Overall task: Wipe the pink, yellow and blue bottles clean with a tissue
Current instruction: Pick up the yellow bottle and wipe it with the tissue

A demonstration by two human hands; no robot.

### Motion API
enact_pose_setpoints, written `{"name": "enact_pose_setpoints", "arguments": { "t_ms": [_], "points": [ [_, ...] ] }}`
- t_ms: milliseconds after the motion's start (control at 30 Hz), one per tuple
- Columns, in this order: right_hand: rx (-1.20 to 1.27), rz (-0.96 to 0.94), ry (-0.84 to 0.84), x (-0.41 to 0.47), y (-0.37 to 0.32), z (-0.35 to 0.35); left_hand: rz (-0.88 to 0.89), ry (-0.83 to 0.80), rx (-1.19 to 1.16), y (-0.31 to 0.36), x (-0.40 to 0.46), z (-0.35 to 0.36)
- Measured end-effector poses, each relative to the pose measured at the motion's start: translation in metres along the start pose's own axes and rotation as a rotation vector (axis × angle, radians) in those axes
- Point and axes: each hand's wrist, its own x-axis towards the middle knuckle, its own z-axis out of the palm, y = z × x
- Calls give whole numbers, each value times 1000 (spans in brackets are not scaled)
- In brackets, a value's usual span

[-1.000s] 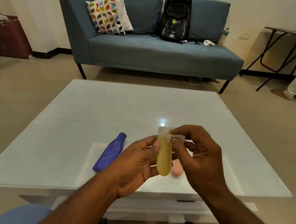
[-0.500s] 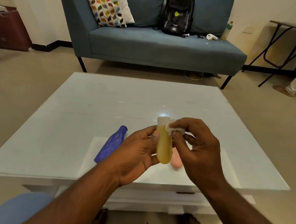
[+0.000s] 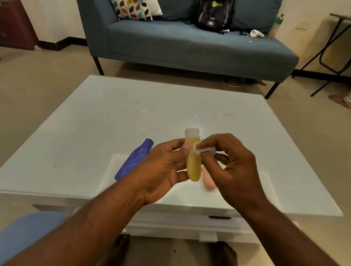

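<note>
My left hand grips the yellow bottle upright above the white table, its white cap pointing up. My right hand pinches a small white tissue and presses it against the bottle's upper right side. The blue bottle lies on its side on the table, left of my hands, partly hidden by my left hand. The pink bottle lies on the table behind the yellow one, mostly hidden by my right hand.
A blue sofa with a patterned cushion, a black backpack and a drink bottle stands beyond the table. A folding table is at the right, with a person's foot near it. A dark red case sits at the far left.
The tissue in my right hand has slid down from the white cap onto the yellow body. The view has tilted slightly downward; the blue and pink bottles have not moved.
</note>
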Motion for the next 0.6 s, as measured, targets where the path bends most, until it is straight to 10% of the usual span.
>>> {"name": "enact_pose_setpoints", "arguments": {
  "t_ms": [600],
  "points": [
    [182,218,55,1,3,1,-9,202,190,-10,6,1]
  ]
}}
